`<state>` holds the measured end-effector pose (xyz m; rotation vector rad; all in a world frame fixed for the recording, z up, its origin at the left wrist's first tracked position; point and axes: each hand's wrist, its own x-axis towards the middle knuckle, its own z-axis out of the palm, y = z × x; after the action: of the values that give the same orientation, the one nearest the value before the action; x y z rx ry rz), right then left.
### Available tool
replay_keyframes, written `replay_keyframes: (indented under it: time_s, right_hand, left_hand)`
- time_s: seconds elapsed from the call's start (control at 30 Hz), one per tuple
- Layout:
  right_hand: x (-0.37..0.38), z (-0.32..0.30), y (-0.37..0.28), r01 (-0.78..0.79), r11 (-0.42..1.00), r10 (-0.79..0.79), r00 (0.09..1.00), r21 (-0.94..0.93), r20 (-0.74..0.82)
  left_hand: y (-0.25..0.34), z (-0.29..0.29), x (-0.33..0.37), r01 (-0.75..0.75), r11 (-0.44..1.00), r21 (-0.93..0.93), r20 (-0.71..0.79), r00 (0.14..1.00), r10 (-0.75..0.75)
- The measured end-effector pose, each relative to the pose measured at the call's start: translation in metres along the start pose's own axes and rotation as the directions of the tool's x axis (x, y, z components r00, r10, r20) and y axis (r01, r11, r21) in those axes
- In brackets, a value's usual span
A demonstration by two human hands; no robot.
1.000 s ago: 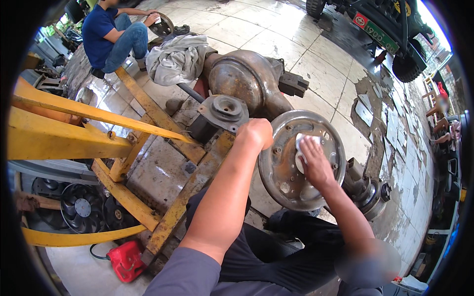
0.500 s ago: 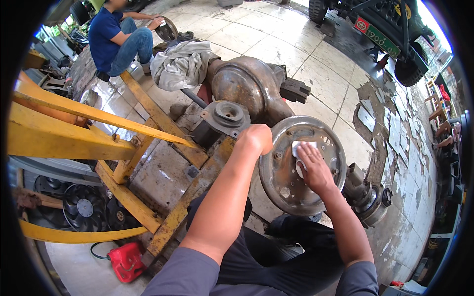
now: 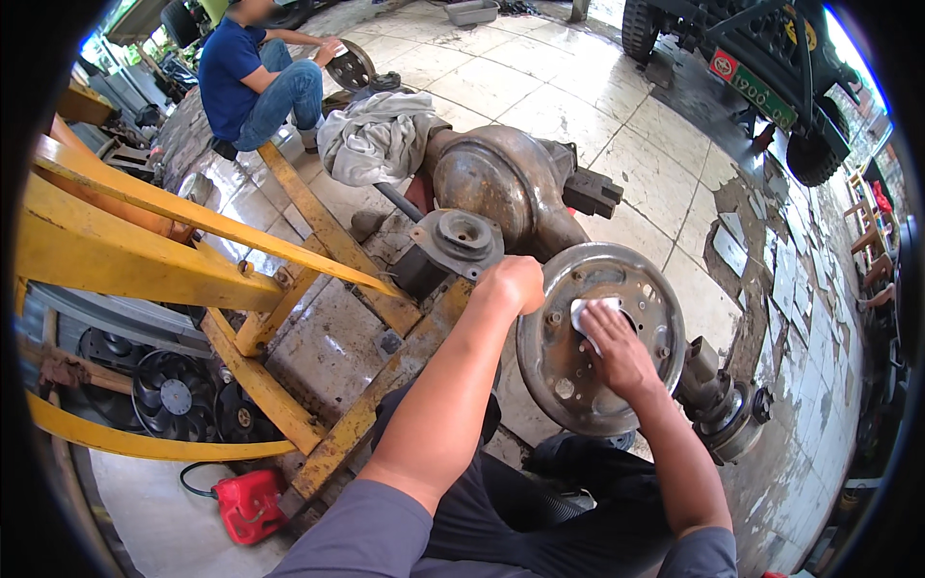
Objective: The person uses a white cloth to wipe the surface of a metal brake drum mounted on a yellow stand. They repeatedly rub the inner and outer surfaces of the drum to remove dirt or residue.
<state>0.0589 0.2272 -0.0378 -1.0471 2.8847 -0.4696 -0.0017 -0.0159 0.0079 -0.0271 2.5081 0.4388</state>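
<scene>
A round, rust-stained metal brake backing plate (image 3: pixel 564 385) with a raised rim and several holes stands tilted in front of me. My left hand (image 3: pixel 515 286) is closed at its upper left rim, fingertips hidden behind the fist. On the plate's face, my right hand (image 3: pixel 617 349) presses a folded white cloth (image 3: pixel 579 312) flat under its fingers, left of the large centre hole. Behind the plate lies a rusty axle housing (image 3: pixel 487 183) with a bulging round middle. A dark mount with a round top (image 3: pixel 462 231) sits just beyond my left hand.
A yellow steel frame (image 3: pixel 145 255) fills the left side. Grey rags (image 3: pixel 376 140) lie on the axle; a red can (image 3: pixel 249 506) is at lower left. A person in blue (image 3: pixel 231 77) crouches at far left, hands on another round part. Broken tiles (image 3: pixel 730 249) litter the right floor.
The whole view has shifted, so the scene sits further right and lower. My right hand and the cloth have slid slightly left across the plate. The left hand keeps its place on the rim.
</scene>
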Motion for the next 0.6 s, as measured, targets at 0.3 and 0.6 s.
replay_keyframes:
  time_s: [0.3, 0.6]
  right_hand:
    - [0.004, 0.009, 0.012, -0.03, 0.999, 0.028, 0.999, -0.042, -0.042]
    - [0.003, 0.005, 0.006, 0.024, 1.0, -0.024, 1.0, 0.004, 0.012]
  left_hand:
    - [-0.001, 0.003, 0.003, -0.011, 1.0, -0.02, -0.021, 1.0, 0.01]
    - [0.002, 0.001, 0.002, 0.008, 1.0, -0.025, -0.009, 1.0, -0.008]
